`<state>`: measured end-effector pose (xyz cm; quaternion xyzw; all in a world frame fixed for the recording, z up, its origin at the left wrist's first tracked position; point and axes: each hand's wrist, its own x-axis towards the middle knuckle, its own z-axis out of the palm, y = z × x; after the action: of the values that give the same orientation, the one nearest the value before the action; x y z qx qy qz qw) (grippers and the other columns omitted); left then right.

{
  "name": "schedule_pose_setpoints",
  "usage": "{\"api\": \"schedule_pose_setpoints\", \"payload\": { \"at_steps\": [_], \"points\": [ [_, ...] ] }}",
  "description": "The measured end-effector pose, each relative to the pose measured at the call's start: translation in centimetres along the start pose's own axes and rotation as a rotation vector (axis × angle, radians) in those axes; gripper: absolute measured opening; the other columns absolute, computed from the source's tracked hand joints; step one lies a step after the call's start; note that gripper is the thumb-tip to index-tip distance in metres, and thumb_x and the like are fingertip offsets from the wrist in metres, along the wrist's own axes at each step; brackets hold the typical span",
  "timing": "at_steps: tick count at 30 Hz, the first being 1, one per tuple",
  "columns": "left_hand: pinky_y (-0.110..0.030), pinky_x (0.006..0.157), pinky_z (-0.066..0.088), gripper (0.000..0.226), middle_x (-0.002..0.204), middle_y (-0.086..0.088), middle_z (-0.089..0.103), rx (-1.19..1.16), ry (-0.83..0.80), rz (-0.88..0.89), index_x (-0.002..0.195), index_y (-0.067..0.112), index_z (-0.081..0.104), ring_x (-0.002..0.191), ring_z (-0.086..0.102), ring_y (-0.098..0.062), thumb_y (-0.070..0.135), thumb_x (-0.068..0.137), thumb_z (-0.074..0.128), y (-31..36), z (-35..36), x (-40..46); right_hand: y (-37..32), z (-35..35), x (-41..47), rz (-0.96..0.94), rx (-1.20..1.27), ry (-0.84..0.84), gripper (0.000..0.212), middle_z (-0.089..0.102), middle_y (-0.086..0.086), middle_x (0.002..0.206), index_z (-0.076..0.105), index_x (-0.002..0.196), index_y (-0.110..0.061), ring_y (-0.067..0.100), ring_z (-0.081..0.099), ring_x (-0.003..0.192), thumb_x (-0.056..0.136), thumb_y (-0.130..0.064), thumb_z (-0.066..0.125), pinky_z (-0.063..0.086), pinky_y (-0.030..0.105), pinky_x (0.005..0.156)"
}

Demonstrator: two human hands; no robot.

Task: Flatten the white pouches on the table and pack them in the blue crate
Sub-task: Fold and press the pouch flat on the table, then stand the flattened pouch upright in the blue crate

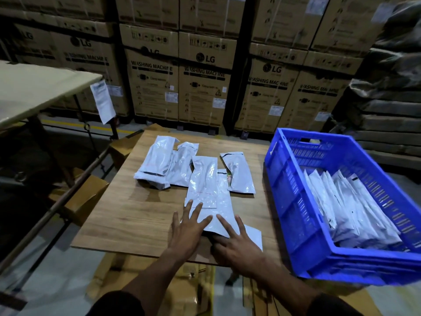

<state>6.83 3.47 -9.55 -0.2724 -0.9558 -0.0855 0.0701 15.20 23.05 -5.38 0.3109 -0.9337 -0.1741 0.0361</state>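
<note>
Several white pouches lie on the wooden table (127,215). My left hand (185,231) and my right hand (237,242) press flat, fingers spread, on the near end of a long white pouch (222,201) at the table's front. Another pouch (202,179) overlaps it from behind. Puffy pouches lie farther back: two at the left (157,160), one at the right (239,172). The blue crate (293,201) stands to the right of the table, with several flattened white pouches (350,208) stacked on edge inside.
A wall of brown washing-machine cartons (205,83) rises behind the table. A beige table (34,92) with a metal frame stands at the left. Cardboard boxes (86,197) sit on the floor under and beside the wooden table.
</note>
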Motion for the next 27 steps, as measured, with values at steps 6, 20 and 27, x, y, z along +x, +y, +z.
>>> {"api": "schedule_pose_setpoints", "payload": {
  "at_steps": [6,20,27],
  "points": [
    [-0.050,0.114,0.036,0.078,0.170,-0.012,0.006,-0.208,0.097,-0.019,0.162,0.025,0.019,0.154,0.015,-0.034,0.036,0.096,0.061,0.6,-0.4,0.5,4.1,-1.4,1.7,0.076,0.258,-0.076,0.039,0.069,0.009,0.102,0.065,0.097,-0.016,0.036,0.058,0.119,0.092,-0.037,0.032,0.058,0.046,0.070],
    [-0.061,0.088,0.051,0.053,0.136,-0.014,0.061,0.002,0.000,-0.034,0.118,0.019,0.072,0.126,0.053,-0.038,0.049,0.074,0.079,2.1,3.7,0.6,11.7,-5.0,-0.7,0.456,0.674,0.336,0.038,0.071,0.003,0.118,0.068,0.118,-0.012,0.020,0.068,0.104,0.082,-0.001,0.062,0.055,0.036,0.089],
    [-0.059,0.107,0.042,0.046,0.144,-0.011,0.054,-0.138,0.193,0.221,0.128,0.019,0.061,0.139,0.042,-0.034,0.039,0.087,0.067,10.2,-3.1,8.8,16.4,-9.6,-4.1,0.636,0.651,0.552,0.040,0.073,0.005,0.114,0.071,0.116,-0.007,0.011,0.066,0.102,0.079,0.007,0.071,0.036,0.000,0.093]
  ]
}}
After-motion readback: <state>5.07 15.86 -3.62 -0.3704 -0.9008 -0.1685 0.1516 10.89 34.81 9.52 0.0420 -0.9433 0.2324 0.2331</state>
